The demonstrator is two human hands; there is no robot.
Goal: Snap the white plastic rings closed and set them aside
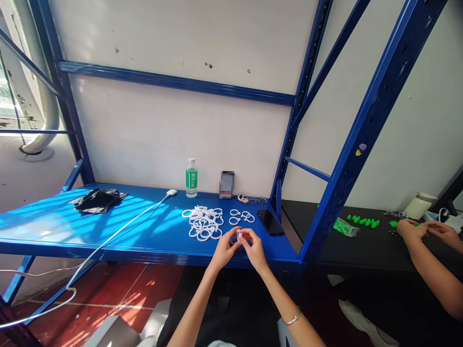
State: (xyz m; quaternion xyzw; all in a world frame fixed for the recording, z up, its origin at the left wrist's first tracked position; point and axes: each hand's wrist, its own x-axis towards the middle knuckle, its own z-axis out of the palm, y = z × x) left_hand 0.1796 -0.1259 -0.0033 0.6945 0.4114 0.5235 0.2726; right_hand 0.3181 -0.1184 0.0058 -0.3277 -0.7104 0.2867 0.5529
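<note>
Both hands meet over the front edge of the blue shelf, fingertips pinched around a small white plastic piece (239,234). My left hand (227,246) grips it from the left and my right hand (252,245) from the right. Fingers cover most of it, so its exact shape is unclear. Just beyond my left hand lies a heap of white plastic rings (204,223), each seeming to carry a small knob or eyelet. A smaller group of loose white rings (235,220) rests right behind my fingers. To the right of them lies a black phone (270,222).
On the blue shelf (144,236) stand a water bottle (191,178) and a blurred-out box (226,184), near eyeglasses (256,199). A white cable (123,227) crosses leftward past a black plastic bag (98,200). At right, another person's hands (415,229) work near green pieces (365,221).
</note>
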